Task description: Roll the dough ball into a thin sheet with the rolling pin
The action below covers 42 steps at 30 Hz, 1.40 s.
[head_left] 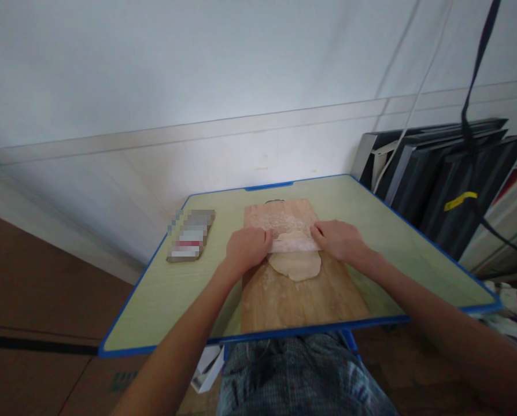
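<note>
A pale rolling pin (295, 245) lies crosswise over a flattened sheet of dough (296, 267). My left hand (248, 247) is closed around the pin's left end, and my right hand (340, 238) grips its right end. Most of the dough shows on the near side of the pin, with a small part beyond it. Both rest on a wooden board (297, 303), whose far part is dusted with flour. The ends of the pin are hidden inside my fingers.
The board lies on a pale green table (397, 254) with a blue edge. A pixelated, phone-like flat item (191, 237) lies at the left. Dark panels (440, 179) lean by the wall at right, with a black strap (469, 104) hanging there. A white box (209, 370) is below.
</note>
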Each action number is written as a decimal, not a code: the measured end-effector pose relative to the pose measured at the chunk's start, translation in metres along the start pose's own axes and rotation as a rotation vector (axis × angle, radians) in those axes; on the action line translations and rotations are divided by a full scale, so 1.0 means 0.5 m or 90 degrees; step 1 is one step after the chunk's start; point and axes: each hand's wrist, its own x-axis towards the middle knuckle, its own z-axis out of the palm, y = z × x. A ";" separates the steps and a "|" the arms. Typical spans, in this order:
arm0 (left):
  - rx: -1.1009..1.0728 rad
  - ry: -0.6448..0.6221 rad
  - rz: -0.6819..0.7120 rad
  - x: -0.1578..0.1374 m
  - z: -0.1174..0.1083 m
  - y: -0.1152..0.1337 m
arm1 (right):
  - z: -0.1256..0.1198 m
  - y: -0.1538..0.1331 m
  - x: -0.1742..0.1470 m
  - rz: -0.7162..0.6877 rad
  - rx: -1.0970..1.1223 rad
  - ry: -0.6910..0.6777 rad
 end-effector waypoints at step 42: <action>-0.006 0.095 -0.021 -0.019 0.023 0.015 | 0.006 -0.013 -0.028 0.024 -0.065 0.037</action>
